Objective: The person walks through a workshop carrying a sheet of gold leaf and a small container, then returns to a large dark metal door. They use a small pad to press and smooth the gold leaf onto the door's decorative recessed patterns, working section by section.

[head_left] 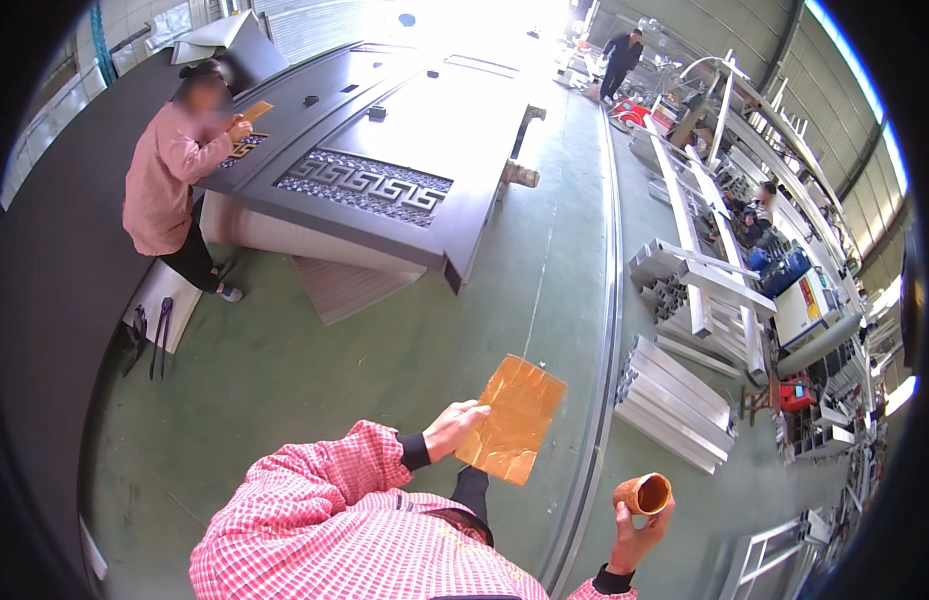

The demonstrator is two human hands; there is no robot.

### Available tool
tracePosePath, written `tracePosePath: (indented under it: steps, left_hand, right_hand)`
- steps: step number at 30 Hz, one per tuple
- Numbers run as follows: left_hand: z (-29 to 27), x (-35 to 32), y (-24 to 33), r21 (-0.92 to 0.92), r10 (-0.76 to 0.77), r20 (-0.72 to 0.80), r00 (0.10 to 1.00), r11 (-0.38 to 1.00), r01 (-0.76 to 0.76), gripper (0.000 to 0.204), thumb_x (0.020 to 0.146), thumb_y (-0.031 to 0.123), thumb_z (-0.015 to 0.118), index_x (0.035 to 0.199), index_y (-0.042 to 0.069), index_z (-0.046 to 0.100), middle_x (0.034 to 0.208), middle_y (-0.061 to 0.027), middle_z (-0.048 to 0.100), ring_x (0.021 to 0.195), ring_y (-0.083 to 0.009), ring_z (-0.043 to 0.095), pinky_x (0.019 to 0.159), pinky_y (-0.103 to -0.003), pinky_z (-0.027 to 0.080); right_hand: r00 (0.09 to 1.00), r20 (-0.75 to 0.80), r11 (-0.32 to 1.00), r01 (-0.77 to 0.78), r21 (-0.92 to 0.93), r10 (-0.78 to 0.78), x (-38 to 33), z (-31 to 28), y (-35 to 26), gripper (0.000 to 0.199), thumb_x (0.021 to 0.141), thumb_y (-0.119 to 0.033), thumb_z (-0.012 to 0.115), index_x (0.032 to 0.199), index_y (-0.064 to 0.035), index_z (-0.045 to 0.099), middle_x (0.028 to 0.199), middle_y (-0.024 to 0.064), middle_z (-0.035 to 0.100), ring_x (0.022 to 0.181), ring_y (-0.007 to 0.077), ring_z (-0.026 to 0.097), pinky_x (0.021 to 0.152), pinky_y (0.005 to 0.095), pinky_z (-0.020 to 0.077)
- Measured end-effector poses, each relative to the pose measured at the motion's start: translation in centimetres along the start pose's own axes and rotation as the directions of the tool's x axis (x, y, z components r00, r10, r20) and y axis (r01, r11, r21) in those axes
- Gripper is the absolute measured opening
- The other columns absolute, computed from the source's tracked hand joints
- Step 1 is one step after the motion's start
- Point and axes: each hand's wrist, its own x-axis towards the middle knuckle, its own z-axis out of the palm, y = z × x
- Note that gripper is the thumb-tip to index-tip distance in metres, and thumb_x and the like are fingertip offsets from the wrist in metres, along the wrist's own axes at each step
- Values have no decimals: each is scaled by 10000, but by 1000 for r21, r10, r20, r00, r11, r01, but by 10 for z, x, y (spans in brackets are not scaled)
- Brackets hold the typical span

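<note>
My left hand (pixel 453 428) grips the left edge of a creased, gold-coloured rectangular sheet (pixel 515 418), thumb on top. The sheet is held out over the green floor in front of me. To the right, my right hand (pixel 637 538) is wrapped round a small round cup (pixel 643 493), which is orange-brown outside and stained gold within. Its mouth faces up toward me; I cannot tell how much is in it. Both hands are apart from the large dark grey metal panel (pixel 385 225), which carries a silver meander-pattern inlay (pixel 363 186).
A co-worker in pink (pixel 170 170) stands at the panel's left side holding a similar gold sheet (pixel 255 111). Pliers-like tools (pixel 162 325) lie at left. Stacked metal profiles (pixel 675 405) lie beyond the floor rail (pixel 607 330) on the right. Another person (pixel 622 62) is far back.
</note>
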Motion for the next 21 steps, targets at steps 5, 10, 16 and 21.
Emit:
tracePosePath:
  steps: [5, 10, 16, 21]
  left_hand:
    - [11, 135, 26, -82, 14, -47, 999, 996, -18, 356, 933, 244, 486, 1136, -38, 559, 1066, -19, 607, 980, -102, 530, 881, -259, 407]
    - [22, 234, 60, -5, 43, -171, 984, 999, -44, 340, 936, 233, 485, 1139, -28, 565, 1062, -30, 607, 960, -113, 547, 853, -276, 437]
    - [14, 375, 91, -163, 80, -208, 975, 980, -115, 285, 923, 257, 491, 971, -9, 581, 885, 5, 561, 828, -82, 476, 751, -260, 413]
    - [15, 506, 152, -254, 61, -146, 987, 962, -97, 313, 928, 234, 478, 1063, -36, 563, 970, -33, 600, 865, -98, 523, 792, -261, 431]
  right_hand:
    - [992, 103, 996, 80, -43, -75, 132, 60, 46, 532, 577, -45, 718, 1078, -65, 539, 1016, 50, 558, 986, 194, 538, 903, 326, 401]
    - [980, 160, 991, 126, -47, -117, 273, 104, 49, 519, 586, -56, 724, 1073, -66, 544, 1019, 63, 563, 987, 207, 549, 892, 328, 409]
    - [958, 212, 980, 201, -1, -196, 422, 193, 94, 517, 606, -23, 739, 1078, -37, 527, 995, 93, 562, 933, 232, 562, 847, 341, 443]
    - [888, 303, 910, 396, -122, -346, 546, 259, 88, 524, 593, -29, 758, 1069, -38, 539, 1016, 117, 577, 944, 277, 574, 831, 359, 455]
